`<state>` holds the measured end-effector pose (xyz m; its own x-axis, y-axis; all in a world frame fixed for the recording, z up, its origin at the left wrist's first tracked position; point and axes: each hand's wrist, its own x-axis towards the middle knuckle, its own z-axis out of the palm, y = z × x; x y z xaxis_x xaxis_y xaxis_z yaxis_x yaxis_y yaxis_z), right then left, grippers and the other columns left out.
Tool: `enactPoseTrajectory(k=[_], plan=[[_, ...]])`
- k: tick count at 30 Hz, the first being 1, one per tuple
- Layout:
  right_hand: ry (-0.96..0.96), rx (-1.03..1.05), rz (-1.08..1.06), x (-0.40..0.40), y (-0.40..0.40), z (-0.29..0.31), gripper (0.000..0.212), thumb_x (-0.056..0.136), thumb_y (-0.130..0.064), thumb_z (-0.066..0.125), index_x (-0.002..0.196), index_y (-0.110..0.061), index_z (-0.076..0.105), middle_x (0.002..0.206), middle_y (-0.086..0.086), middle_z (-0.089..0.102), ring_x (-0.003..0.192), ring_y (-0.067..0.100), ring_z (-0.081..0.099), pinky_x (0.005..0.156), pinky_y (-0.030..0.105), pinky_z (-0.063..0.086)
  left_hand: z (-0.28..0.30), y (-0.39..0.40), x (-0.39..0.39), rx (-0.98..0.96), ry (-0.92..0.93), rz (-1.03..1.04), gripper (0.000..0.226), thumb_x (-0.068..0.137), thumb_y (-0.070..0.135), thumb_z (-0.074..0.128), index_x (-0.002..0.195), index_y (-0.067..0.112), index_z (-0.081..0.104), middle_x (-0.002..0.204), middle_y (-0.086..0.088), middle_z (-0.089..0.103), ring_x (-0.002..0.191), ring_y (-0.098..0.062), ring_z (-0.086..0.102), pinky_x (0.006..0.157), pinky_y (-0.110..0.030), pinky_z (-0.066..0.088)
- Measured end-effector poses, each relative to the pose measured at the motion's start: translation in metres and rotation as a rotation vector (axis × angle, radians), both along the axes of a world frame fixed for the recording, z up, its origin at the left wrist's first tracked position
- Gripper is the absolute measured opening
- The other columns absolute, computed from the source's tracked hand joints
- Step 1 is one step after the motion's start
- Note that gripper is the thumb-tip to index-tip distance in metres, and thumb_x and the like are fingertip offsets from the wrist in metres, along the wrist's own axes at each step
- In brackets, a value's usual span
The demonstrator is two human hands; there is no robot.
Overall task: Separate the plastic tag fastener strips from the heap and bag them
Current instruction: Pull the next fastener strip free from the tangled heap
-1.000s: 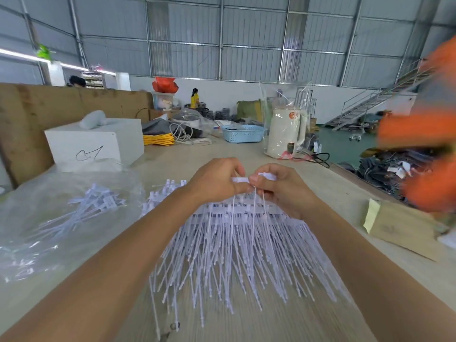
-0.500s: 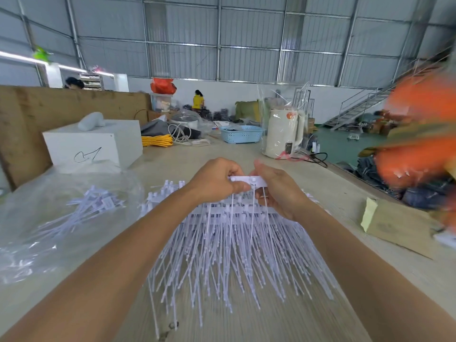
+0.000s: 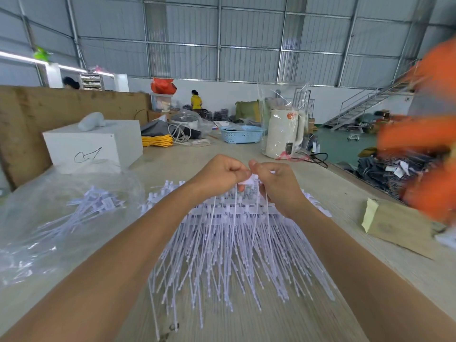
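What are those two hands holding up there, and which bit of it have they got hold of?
Both the left hand and right hand pinch one white fastener strip by its top bar; its thin stems hang down over the heap.

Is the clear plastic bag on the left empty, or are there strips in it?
Not empty: white fastener strips show through the clear bag.

warehouse workshop | corrugated metal walls (image 3: pixel 222 45) | steel staircase (image 3: pixel 365 107) | long worktable (image 3: pixel 333 193)
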<state>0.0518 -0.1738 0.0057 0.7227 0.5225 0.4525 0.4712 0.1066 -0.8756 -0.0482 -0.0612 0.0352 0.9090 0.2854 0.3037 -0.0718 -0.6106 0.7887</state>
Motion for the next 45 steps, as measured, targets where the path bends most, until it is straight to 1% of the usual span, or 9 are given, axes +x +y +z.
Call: enactPoseTrajectory(k=[4, 10, 15, 19, 29, 36, 39, 42, 45], plan=[[-0.08, 0.074, -0.021, -0.002, 0.002, 0.001, 0.049, 0.095, -0.021, 0.056, 0.066, 0.018, 0.049, 0.042, 0.001, 0.03, 0.037, 0.009, 0.028, 0.038, 0.013, 0.026, 0.001, -0.001, 0.002, -0.051, 0.011, 0.0, 0.031, 0.092, 0.018, 0.057, 0.061, 0.017, 0.062, 0.053, 0.003, 0.053, 0.05, -0.008, 0.037, 0.052, -0.021, 0.032], [-0.183, 0.133, -0.047, -0.008, 0.002, 0.005, 0.049, 0.094, -0.018, 0.055, 0.057, 0.011, 0.041, 0.055, 0.01, 0.031, 0.049, 0.015, 0.028, 0.047, 0.02, 0.027, 0.003, 0.001, 0.0, -0.269, 0.059, -0.093, 0.021, 0.092, 0.01, 0.055, 0.071, 0.011, 0.061, 0.045, 0.007, 0.047, 0.04, -0.004, 0.033, 0.041, -0.014, 0.025], [-0.334, 0.2, -0.052, -0.013, 0.001, 0.007, 0.051, 0.093, -0.008, 0.056, 0.048, -0.018, 0.034, 0.052, -0.003, 0.032, 0.05, 0.005, 0.031, 0.055, 0.02, 0.03, 0.002, 0.001, 0.002, -0.502, 0.154, -0.17, 0.026, 0.091, 0.005, 0.046, 0.067, 0.011, 0.052, 0.042, 0.007, 0.037, 0.04, -0.006, 0.025, 0.046, -0.021, 0.016], [-0.455, 0.216, -0.075, -0.015, 0.002, 0.009, 0.057, 0.09, -0.001, 0.057, 0.051, -0.032, 0.029, 0.052, -0.013, 0.03, 0.05, 0.003, 0.032, 0.055, 0.017, 0.028, 0.003, 0.003, 0.001, -0.669, 0.285, -0.212, 0.019, 0.091, 0.013, 0.043, 0.073, 0.013, 0.048, 0.043, 0.01, 0.033, 0.035, -0.003, 0.025, 0.042, -0.017, 0.019], [-0.172, 0.244, -0.05, -0.016, 0.004, 0.011, 0.046, 0.094, -0.012, 0.052, 0.052, -0.01, 0.034, 0.048, -0.001, 0.025, 0.046, 0.014, 0.026, 0.048, 0.021, 0.025, 0.005, 0.0, 0.003, -0.71, 0.272, -0.184, 0.025, 0.09, 0.016, 0.046, 0.066, 0.015, 0.051, 0.045, 0.01, 0.032, 0.036, -0.004, 0.022, 0.043, -0.018, 0.014], [-0.024, 0.347, -0.033, -0.019, 0.007, 0.015, 0.057, 0.094, -0.011, 0.053, 0.043, -0.022, 0.031, 0.041, -0.009, 0.025, 0.038, 0.009, 0.023, 0.041, 0.015, 0.022, 0.02, -0.004, 0.003, -0.695, 0.325, -0.154, 0.026, 0.09, 0.014, 0.044, 0.064, 0.015, 0.047, 0.04, 0.011, 0.031, 0.031, -0.003, 0.02, 0.04, -0.017, 0.012], [-0.097, 0.327, -0.086, -0.019, 0.007, 0.014, 0.056, 0.093, -0.012, 0.054, 0.043, -0.02, 0.031, 0.042, -0.006, 0.026, 0.041, 0.011, 0.025, 0.043, 0.018, 0.023, 0.022, -0.004, 0.002, -0.71, 0.352, -0.132, 0.027, 0.09, 0.013, 0.043, 0.063, 0.015, 0.048, 0.04, 0.011, 0.032, 0.029, -0.003, 0.02, 0.038, -0.014, 0.013], [-0.262, 0.275, -0.148, -0.019, 0.007, 0.015, 0.049, 0.094, -0.009, 0.053, 0.051, -0.001, 0.03, 0.05, 0.015, 0.028, 0.049, 0.016, 0.026, 0.049, 0.026, 0.024, 0.017, -0.003, 0.0, -0.656, 0.319, -0.093, 0.025, 0.09, 0.015, 0.047, 0.065, 0.015, 0.051, 0.042, 0.011, 0.034, 0.034, -0.004, 0.021, 0.038, -0.016, 0.017], [-0.331, 0.215, -0.149, -0.019, 0.004, 0.015, 0.048, 0.095, -0.01, 0.052, 0.052, -0.003, 0.032, 0.05, 0.012, 0.026, 0.05, 0.012, 0.026, 0.051, 0.028, 0.025, 0.011, -0.006, -0.001, -0.622, 0.272, -0.057, 0.022, 0.091, 0.017, 0.049, 0.07, 0.014, 0.056, 0.041, 0.011, 0.035, 0.038, -0.005, 0.019, 0.042, -0.018, 0.016]])
